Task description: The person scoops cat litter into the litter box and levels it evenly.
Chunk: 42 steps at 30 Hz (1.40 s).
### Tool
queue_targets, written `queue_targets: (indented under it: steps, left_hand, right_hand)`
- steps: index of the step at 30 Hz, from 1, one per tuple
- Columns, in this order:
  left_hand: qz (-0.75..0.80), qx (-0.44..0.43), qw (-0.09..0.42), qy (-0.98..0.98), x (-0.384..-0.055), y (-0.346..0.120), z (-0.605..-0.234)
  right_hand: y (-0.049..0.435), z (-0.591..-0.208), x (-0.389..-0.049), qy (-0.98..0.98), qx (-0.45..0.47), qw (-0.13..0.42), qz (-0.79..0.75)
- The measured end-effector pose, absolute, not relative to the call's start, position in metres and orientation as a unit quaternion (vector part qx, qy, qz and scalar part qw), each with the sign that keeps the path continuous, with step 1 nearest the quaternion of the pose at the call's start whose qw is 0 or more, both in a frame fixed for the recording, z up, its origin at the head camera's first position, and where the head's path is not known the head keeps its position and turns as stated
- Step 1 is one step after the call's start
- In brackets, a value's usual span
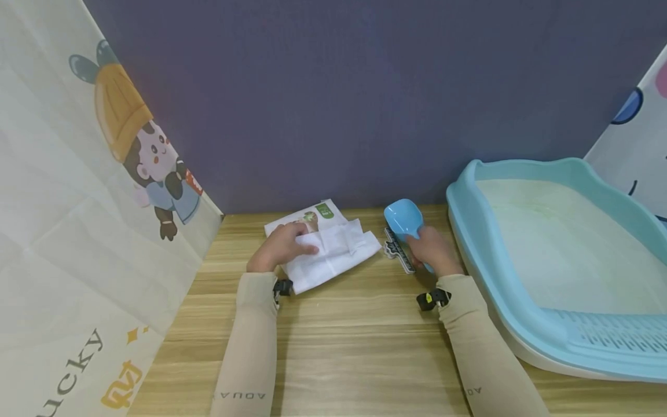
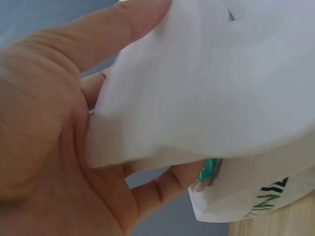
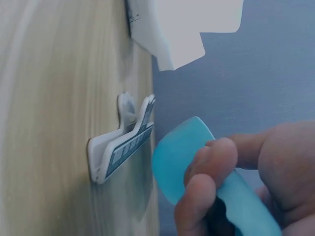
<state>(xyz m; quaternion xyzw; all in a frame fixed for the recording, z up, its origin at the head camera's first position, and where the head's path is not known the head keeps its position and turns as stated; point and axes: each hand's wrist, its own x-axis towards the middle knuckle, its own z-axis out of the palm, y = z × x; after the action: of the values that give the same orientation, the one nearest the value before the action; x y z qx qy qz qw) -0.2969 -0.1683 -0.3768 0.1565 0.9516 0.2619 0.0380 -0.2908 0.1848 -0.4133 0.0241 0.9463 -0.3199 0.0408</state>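
- One wooden table (image 1: pixel 359 359) is seen across the lower half of the head view.
- One light-blue tray (image 1: pixel 501 266), filled with something pale, is set at the right edge of the frame.
- One white bag (image 1: pixel 333 263) is placed just left of centre; it is creased and folded over, with a green label and a printed picture on its upper part. Its left side is pinched between thumb and fingers by the left hand (image 1: pixel 281 248).
- One scoop (image 1: pixel 403 218) is seen right of centre — glossy, light blue, its rounded bowl towards the top of the frame. Its handle is gripped by the right hand (image 1: pixel 431 250).
- One black-and-white clip (image 1: pixel 400 253) is seen just beside the scoop, to its lower left.
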Motion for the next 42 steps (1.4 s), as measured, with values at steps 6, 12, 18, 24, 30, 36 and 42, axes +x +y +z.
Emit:
queue_targets:
  steps: [6,12,18,24,30,36,42]
  left_hand:
    - [0.279,0.188,0.013,0.942,-0.294,-0.164,-0.372]
    - [0.273,0.203,0.006,0.94,-0.29,-0.158,-0.363]
    - [0.247,0.21,0.02,0.946,-0.277,-0.15,-0.349]
    - [0.207,0.232,0.03,0.95,-0.26,-0.136,-0.339]
    - [0.181,0.255,0.031,0.949,-0.243,-0.125,-0.334]
    - [0.175,0.295,0.032,0.939,-0.228,-0.12,-0.338]
    - [0.191,0.309,0.09,0.927,-0.215,-0.114,-0.342]
  right_hand:
    - [0.183,-0.408,-0.291,0.939,0.011,0.031,-0.343]
    - [0.179,-0.4,-0.289,0.935,0.012,0.026,-0.354]
    - [0.176,-0.394,-0.286,0.94,0.007,0.0,-0.341]
    - [0.172,-0.39,-0.283,0.937,0.003,-0.01,-0.348]
    - [0.169,-0.384,-0.279,0.928,-0.005,-0.001,-0.373]
    - [0.169,-0.381,-0.277,0.928,-0.018,-0.013,-0.373]
    - [0.167,-0.376,-0.275,0.927,-0.037,-0.019,-0.372]
